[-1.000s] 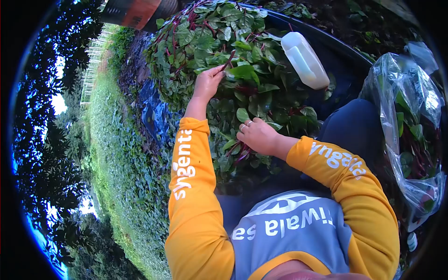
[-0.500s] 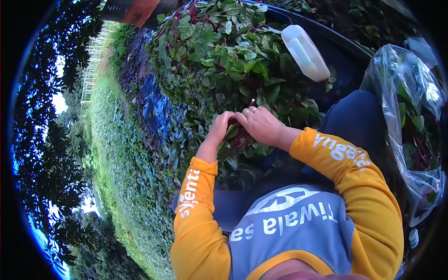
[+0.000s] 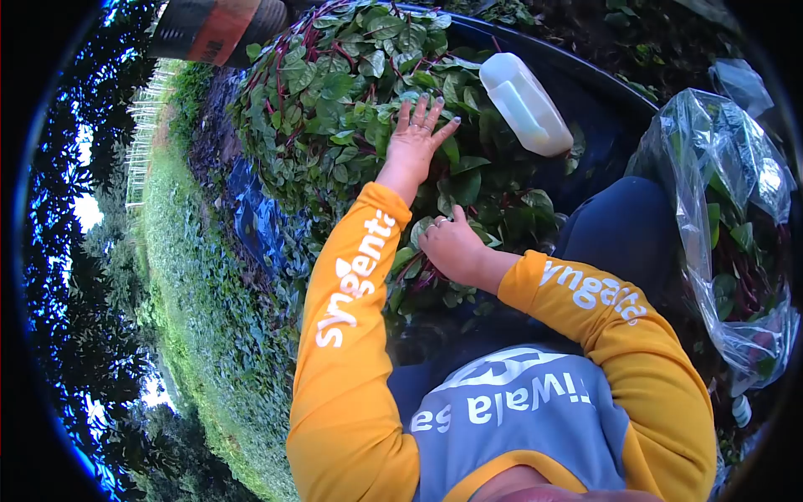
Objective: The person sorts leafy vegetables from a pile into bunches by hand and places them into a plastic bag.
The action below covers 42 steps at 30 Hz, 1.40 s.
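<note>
My left hand (image 3: 411, 142) is spread out over the pile of red-stemmed Malabar spinach (image 3: 343, 84), its fingertips touching or just above the leaves. Lower and to the right, my right hand (image 3: 456, 248) has its fingers curled around a small bunch of Malabar spinach (image 3: 425, 272). Red stems and leaves of this bunch show below and beside that hand; its gripped part is hidden by the fingers. A ring shows on each hand.
A whitish plastic jug (image 3: 527, 105) lies on the pile's right side. Further right stands a clear plastic bag (image 3: 703, 167) with more greens in it. A dark container with an orange band (image 3: 224, 32) is at the upper left, and blue plastic sheeting (image 3: 253, 213) lies below it.
My hands were together at the stems; the left one has moved up and away onto the pile with its fingers spread. My right hand stays low at the bunch.
</note>
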Each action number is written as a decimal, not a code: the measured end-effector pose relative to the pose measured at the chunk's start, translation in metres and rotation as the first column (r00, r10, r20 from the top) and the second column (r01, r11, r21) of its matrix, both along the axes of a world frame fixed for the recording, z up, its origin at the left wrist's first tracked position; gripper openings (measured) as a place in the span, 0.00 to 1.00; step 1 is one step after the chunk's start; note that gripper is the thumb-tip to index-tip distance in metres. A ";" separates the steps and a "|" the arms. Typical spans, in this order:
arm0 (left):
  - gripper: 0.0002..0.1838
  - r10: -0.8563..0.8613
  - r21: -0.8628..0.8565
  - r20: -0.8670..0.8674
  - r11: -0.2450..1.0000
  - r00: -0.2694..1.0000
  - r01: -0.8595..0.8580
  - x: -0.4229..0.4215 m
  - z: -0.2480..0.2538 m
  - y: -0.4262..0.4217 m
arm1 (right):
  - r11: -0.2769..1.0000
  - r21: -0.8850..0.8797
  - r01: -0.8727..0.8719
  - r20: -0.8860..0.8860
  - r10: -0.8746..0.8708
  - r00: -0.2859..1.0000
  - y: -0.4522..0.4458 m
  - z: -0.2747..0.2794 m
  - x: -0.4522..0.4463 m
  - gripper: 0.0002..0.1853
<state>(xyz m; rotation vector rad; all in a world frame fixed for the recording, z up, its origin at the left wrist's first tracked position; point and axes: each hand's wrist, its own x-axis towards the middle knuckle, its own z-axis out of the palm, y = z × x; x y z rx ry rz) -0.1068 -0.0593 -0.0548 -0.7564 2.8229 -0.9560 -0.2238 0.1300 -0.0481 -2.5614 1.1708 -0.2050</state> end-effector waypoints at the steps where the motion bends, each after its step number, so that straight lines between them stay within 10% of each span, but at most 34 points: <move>1: 0.49 0.000 0.003 -0.001 1.000 1.000 0.000 -0.008 0.007 -0.008 | 1.000 0.009 -0.005 0.001 0.005 1.000 -0.002 0.001 0.000 0.10; 3: 0.43 0.455 0.220 0.228 0.837 0.861 -0.501 -0.020 0.021 -0.024 | 1.000 0.024 -0.002 0.000 0.002 1.000 -0.006 0.001 -0.001 0.10; 9: 0.25 0.462 0.281 0.000 0.851 0.887 -0.443 0.022 0.078 -0.052 | 0.999 0.042 -0.011 0.015 0.010 1.000 -0.009 -0.004 -0.005 0.12; 15: 0.25 0.637 0.267 -0.265 0.770 0.724 -0.580 0.095 0.182 -0.015 | 0.998 -0.020 -0.063 0.024 0.064 0.998 -0.003 0.002 -0.003 0.14; 16: 0.26 0.766 0.500 -0.287 0.632 0.575 -0.592 0.113 0.187 -0.007 | 0.997 -0.007 -0.080 0.016 0.080 0.997 -0.002 0.006 -0.004 0.14; 18: 0.26 0.874 0.699 -0.273 0.468 0.403 -0.540 0.145 0.178 0.001 | 0.995 -0.027 -0.092 0.023 0.093 0.995 -0.002 0.003 -0.001 0.14; 22: 0.36 0.997 0.992 0.061 -0.065 0.040 0.109 0.189 0.094 0.030 | 0.987 -0.029 -0.156 0.023 0.156 0.987 -0.001 0.003 -0.002 0.14; 24: 0.40 0.989 0.994 -0.060 0.046 -0.134 -0.102 0.153 0.075 0.056 | 0.989 -0.058 -0.137 0.040 0.140 0.989 -0.001 0.001 -0.003 0.14; 25: 0.40 0.917 0.923 -0.383 0.375 0.111 0.082 0.206 -0.011 0.037 | 0.986 -0.061 -0.156 0.036 0.159 0.987 -0.001 0.000 -0.002 0.14; 28: 0.39 0.948 0.882 -0.168 0.267 -0.271 0.389 0.213 -0.068 0.015 | 0.989 -0.059 -0.135 0.026 0.137 0.990 -0.006 0.000 -0.004 0.15; 33: 0.17 0.675 0.508 -0.725 0.658 0.136 -0.556 0.195 -0.055 0.067 | 0.986 -0.081 -0.146 -0.012 0.146 0.989 -0.006 -0.001 -0.004 0.13; 39: 0.08 0.580 0.337 -0.731 0.765 0.359 -0.548 0.143 -0.007 0.106 | 0.983 -0.082 -0.164 -0.022 0.163 0.986 -0.004 0.003 -0.002 0.11; 42: 0.08 0.627 0.556 -0.726 0.777 0.283 -0.296 0.129 0.004 0.108 | 0.981 -0.075 -0.181 -0.016 0.180 0.984 -0.004 0.006 -0.003 0.10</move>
